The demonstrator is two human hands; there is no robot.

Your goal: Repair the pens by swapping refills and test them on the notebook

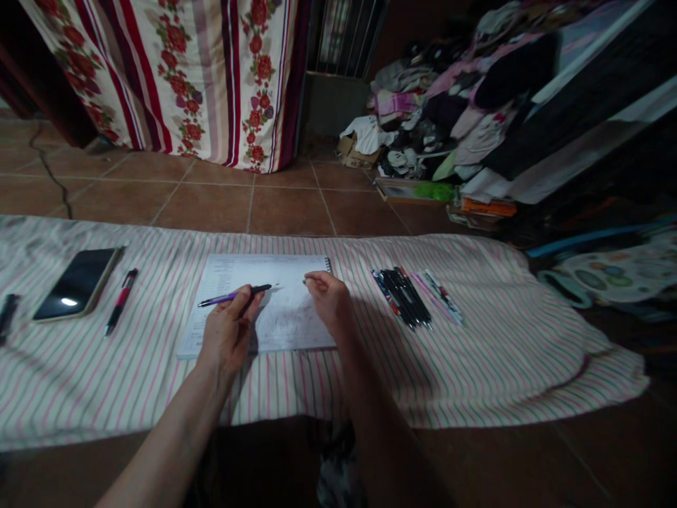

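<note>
Evidently, a pen and a small bit held over the pad

The left hand has thumb and fingers clamped on a purple-and-black pen, which lies nearly level above the pad, its dark end towards the right hand. Held by the middle, it leaves both ends free – probably so that the narrow end can be reached.

The right hand's fingertips are together, seemingly on a tiny bit at their edge, too small to name. A fingertip pinch suits something that slight; a fuller grasp would likely hide it. The two hands face each other, apart, with a gap between pen and bit.

The pad lies flat on the striped cloth, in front of the person, its pale page likely a good backdrop for small pieces. To its right a cluster of pens lies side by side, roughly parallel – an order that probably makes picking one out easy. To the left, a red pen rests alone beside the phone, well clear of both hands.
</note>
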